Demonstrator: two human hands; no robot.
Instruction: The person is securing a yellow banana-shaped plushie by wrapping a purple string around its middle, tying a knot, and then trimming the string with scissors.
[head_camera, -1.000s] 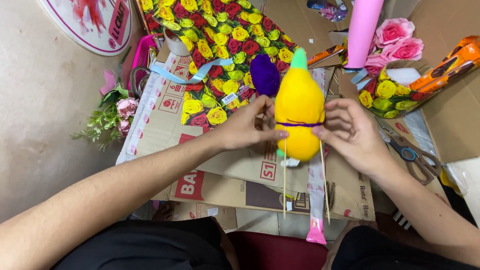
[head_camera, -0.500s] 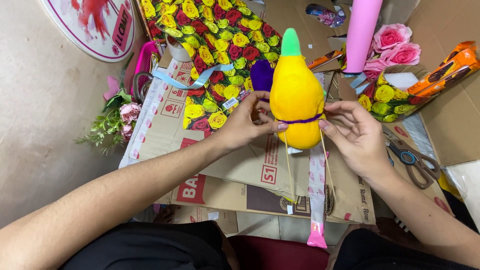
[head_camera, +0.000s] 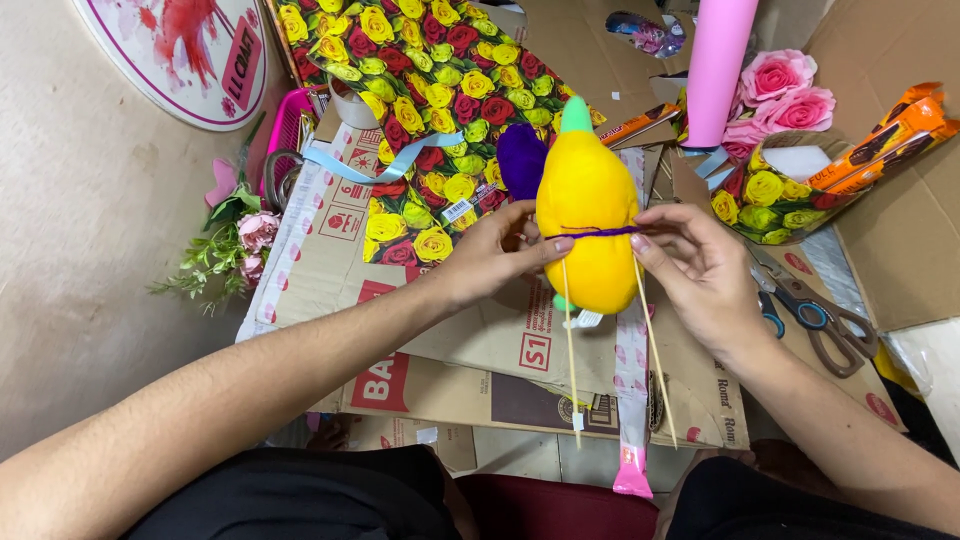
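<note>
Right now both hands are pinched on a thin purple thread (head_camera: 598, 231) that girdles the yellow plush toy with the green tip (head_camera: 587, 220), the left hand (head_camera: 490, 258) at one flank, the right hand (head_camera: 695, 268) at the other. Two thin wooden skewers (head_camera: 570, 345) hang from under the thread, over the flattened cardboard sheets (head_camera: 470, 330) near their middle. To my eye, an even pull from both sides would keep the skewers snug and parallel. Scissors with brown handles (head_camera: 815, 315) lie near the cardboard's right edge; rose-printed wrapping paper (head_camera: 440, 90) spreads towards its far edge.
</note>
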